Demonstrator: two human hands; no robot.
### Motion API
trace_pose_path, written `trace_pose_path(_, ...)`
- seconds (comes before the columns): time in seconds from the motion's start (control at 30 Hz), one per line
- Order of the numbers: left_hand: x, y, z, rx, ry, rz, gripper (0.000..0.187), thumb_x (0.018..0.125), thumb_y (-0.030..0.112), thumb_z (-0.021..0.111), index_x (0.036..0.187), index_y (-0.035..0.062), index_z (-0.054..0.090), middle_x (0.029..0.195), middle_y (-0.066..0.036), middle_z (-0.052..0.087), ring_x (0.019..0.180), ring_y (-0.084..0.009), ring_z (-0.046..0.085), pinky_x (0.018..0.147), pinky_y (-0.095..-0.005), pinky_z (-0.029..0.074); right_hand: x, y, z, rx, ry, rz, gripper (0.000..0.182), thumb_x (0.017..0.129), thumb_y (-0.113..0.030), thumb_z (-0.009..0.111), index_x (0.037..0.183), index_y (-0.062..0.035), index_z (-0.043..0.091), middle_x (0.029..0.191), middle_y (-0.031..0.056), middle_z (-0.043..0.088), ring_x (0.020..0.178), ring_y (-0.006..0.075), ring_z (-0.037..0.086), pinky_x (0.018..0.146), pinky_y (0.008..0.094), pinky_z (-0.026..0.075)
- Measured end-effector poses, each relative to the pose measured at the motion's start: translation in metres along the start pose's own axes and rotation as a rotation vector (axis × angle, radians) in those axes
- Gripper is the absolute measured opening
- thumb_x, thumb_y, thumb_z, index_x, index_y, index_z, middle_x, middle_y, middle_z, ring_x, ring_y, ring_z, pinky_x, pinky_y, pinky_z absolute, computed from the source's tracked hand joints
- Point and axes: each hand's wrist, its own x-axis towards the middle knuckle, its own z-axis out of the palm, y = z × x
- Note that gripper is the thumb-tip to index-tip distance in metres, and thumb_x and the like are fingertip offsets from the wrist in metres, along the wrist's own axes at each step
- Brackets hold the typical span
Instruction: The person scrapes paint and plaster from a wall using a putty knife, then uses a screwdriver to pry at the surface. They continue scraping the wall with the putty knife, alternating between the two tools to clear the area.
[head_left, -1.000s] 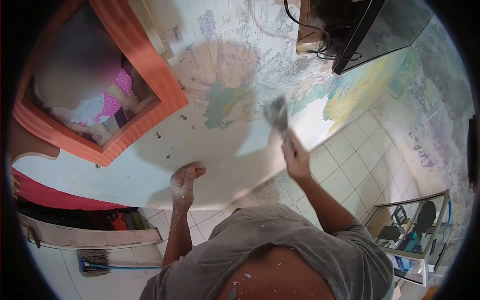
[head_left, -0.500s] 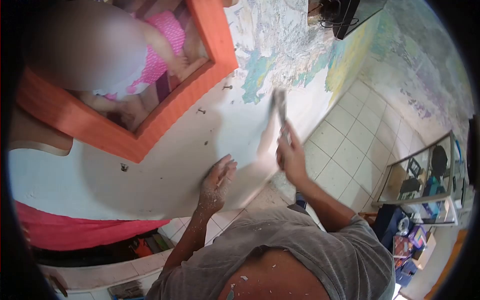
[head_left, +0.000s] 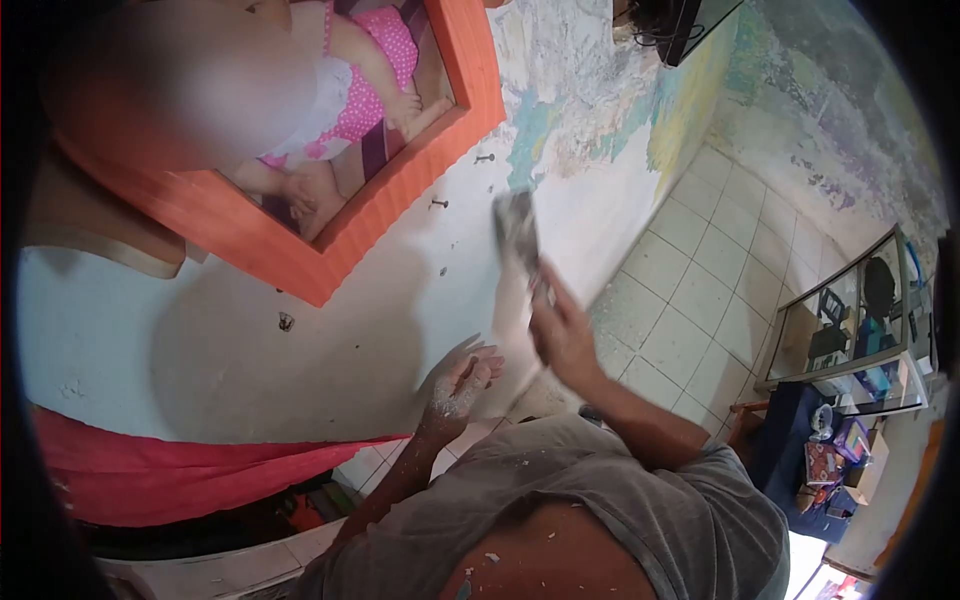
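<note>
My right hand [head_left: 565,335] is wrapped round the handle of a scraper [head_left: 516,228], its wide flat blade pointing up and smeared by motion. The blade is in front of the white wall [head_left: 390,320], just below a patch of peeled paint [head_left: 530,140]; whether it touches cannot be told. My left hand [head_left: 462,385] is close to the lower wall, loosely curled with fingers apart and nothing in it. White dust covers its wrist and back.
An orange-framed picture [head_left: 410,190] hangs at upper left, with nails [head_left: 439,204] in the wall beside it. A pink cloth [head_left: 200,465] lies along the lower left. Tiled floor [head_left: 690,290] runs to the right, towards a glass display case [head_left: 850,320]. A dark screen [head_left: 700,25] is above.
The scraper in my right hand has shifted left and turned to show more blade. My left hand has moved slightly right and down. The view has shifted, so the picture frame appears farther right.
</note>
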Motion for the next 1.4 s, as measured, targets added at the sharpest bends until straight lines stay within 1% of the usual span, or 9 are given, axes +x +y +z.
trace_pose_path(0.2, 0.01, 0.032, 0.022, 0.013, 0.008, 0.111, 0.058, 0.102, 0.039, 0.046, 0.144, 0.0004, 0.037, 0.128, -0.017, 0.058, 0.116, -0.0242, 0.059, 0.099, -0.0374, 0.044, 0.033, -0.032, -0.013, -0.087, 0.091, 0.007, 0.055, 0.1, -0.02, 0.052, 0.149, -0.006, 0.034, 0.066, -0.002, 0.052, 0.053, 0.0054, 0.045, 0.048, 0.0203, 0.04)
trace_pose_path(0.27, 0.012, 0.025, 0.023, -0.057, -0.009, 0.112, 0.055, 0.103, 0.037, 0.046, 0.143, 0.0015, 0.038, 0.131, -0.016, 0.056, 0.118, -0.0236, 0.057, 0.099, -0.0372, 0.043, 0.008, 0.037, -0.022, -0.392, -0.028, -0.167, 0.054, 0.099, -0.018, 0.053, 0.148, -0.004, 0.036, 0.067, -0.0026, 0.052, 0.056, 0.0058, 0.047, 0.052, 0.0204, 0.041)
trace_pose_path(0.4, 0.013, 0.015, 0.029, -0.108, 0.02, 0.068, 0.055, 0.103, 0.037, 0.046, 0.145, 0.0041, 0.035, 0.136, -0.014, 0.052, 0.122, -0.0237, 0.053, 0.1, -0.0376, 0.042, 0.01, -0.01, -0.02, -0.203, -0.042, 0.052, 0.057, 0.098, -0.018, 0.055, 0.15, -0.0091, 0.034, 0.092, -0.0003, 0.055, 0.06, 0.0054, 0.048, 0.054, 0.0212, 0.043)
trace_pose_path(0.53, 0.01, 0.027, 0.038, -0.077, 0.019, 0.108, 0.058, 0.102, 0.04, 0.046, 0.146, 0.004, 0.032, 0.139, -0.015, 0.049, 0.122, -0.024, 0.054, 0.1, -0.0384, 0.042, 0.015, -0.019, -0.029, -0.045, -0.127, 0.058, 0.061, 0.099, -0.02, 0.056, 0.153, -0.0125, 0.027, 0.07, -0.0042, 0.052, 0.052, 0.0018, 0.044, 0.044, 0.0188, 0.036)
trace_pose_path(0.83, 0.009, 0.033, 0.021, -0.44, -0.218, 0.175, 0.06, 0.103, 0.047, 0.037, 0.147, 0.006, 0.031, 0.132, -0.016, 0.051, 0.127, -0.0239, 0.048, 0.106, -0.0414, 0.039, -0.061, -0.018, 0.035, 0.189, -0.221, 0.273, 0.061, 0.103, -0.025, 0.046, 0.155, -0.0157, 0.016, 0.056, 0.0005, 0.044, 0.041, 0.008, 0.038, 0.037, 0.0217, 0.035)
trace_pose_path(0.93, 0.007, 0.045, 0.02, -0.459, -0.319, 0.12, 0.069, 0.101, 0.055, 0.036, 0.144, 0.0013, 0.029, 0.137, -0.025, 0.046, 0.131, -0.0323, 0.045, 0.109, -0.0461, 0.036, -0.079, -0.022, 0.06, 0.207, -0.166, 0.286, 0.058, 0.104, -0.027, 0.041, 0.155, -0.0141, 0.016, 0.061, 0.0031, 0.045, 0.042, 0.0091, 0.038, 0.036, 0.022, 0.035)
trace_pose_path(1.03, -0.002, 0.049, 0.018, -0.435, -0.243, 0.051, 0.054, 0.1, 0.049, 0.045, 0.128, 0.0031, 0.041, 0.123, -0.027, 0.056, 0.119, -0.0345, 0.056, 0.102, -0.0462, 0.045, -0.1, -0.011, 0.09, 0.214, -0.098, 0.29, 0.058, 0.104, -0.029, 0.039, 0.155, -0.0133, 0.016, 0.068, 0.0054, 0.05, 0.044, 0.0099, 0.042, 0.037, 0.0222, 0.036)
trace_pose_path(1.1, -0.009, 0.044, 0.013, -0.57, -0.215, 0.026, 0.037, 0.098, 0.04, 0.052, 0.109, 0.006, 0.044, 0.101, -0.021, 0.063, 0.094, -0.0318, 0.067, 0.085, -0.0434, 0.054, -0.106, -0.003, 0.097, 0.214, -0.071, 0.31, 0.058, 0.104, -0.03, 0.041, 0.155, -0.0118, 0.019, 0.072, 0.005, 0.051, 0.045, 0.0097, 0.043, 0.038, 0.0226, 0.037)
trace_pose_path(1.4, -0.02, 0.049, -0.003, -0.402, -0.174, -0.019, 0.018, 0.094, 0.018, 0.051, 0.086, 0.0079, 0.038, 0.071, -0.007, 0.05, 0.066, -0.0231, 0.061, 0.063, -0.036, 0.055, -0.114, 0.016, 0.119, 0.223, 0.013, 0.353, 0.059, 0.104, -0.036, 0.041, 0.152, -0.0056, 0.026, 0.08, 0.0079, 0.056, 0.046, 0.0103, 0.045, 0.039, 0.0224, 0.039)
